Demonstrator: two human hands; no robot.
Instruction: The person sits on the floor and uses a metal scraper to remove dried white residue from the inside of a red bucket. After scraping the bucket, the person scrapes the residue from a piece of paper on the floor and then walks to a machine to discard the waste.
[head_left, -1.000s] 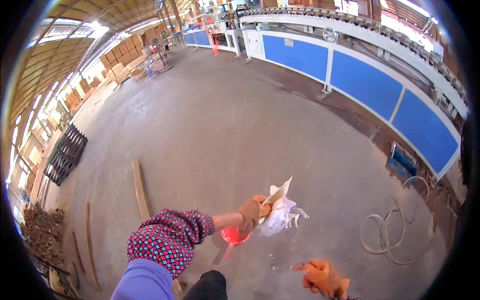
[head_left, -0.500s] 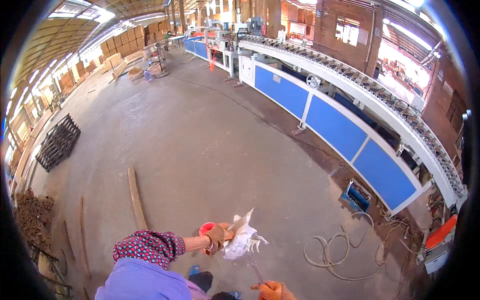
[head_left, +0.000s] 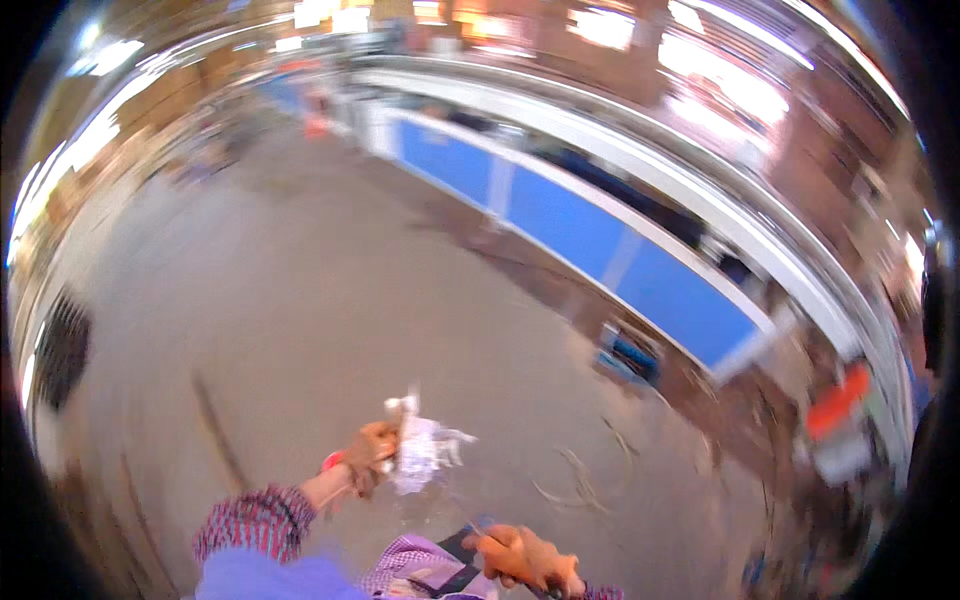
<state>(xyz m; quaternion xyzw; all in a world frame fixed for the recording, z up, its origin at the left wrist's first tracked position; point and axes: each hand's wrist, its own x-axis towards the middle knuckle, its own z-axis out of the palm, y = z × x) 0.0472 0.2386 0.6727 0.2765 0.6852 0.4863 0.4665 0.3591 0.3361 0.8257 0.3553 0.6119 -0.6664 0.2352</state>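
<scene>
My left hand (head_left: 370, 458), in an orange-brown work glove, is closed on a ragged white bundle (head_left: 420, 458) with torn strips hanging off its right side. Whether the bundle is plastic, paper or cloth coated in something white, I cannot tell. A bit of something round and red (head_left: 333, 460) shows behind the glove's wrist side. My right hand (head_left: 525, 555), also gloved in orange, is curled lower down and apart from the bundle. A thin, dark, stick-like tool runs up out of its fingers, smeared by motion.
A long white machine with blue panels (head_left: 560, 212) runs along the right. By its foot sits a blue box-like thing (head_left: 628, 355). A pale hose (head_left: 580, 485) lies coiled on the concrete floor. A wooden strip (head_left: 218, 430) and a dark stack (head_left: 64, 348) are at left.
The view has swung right and blurred. My right hand has come up further into view, and the thin tool looks shorter. My left hand keeps hold of the white bundle.
</scene>
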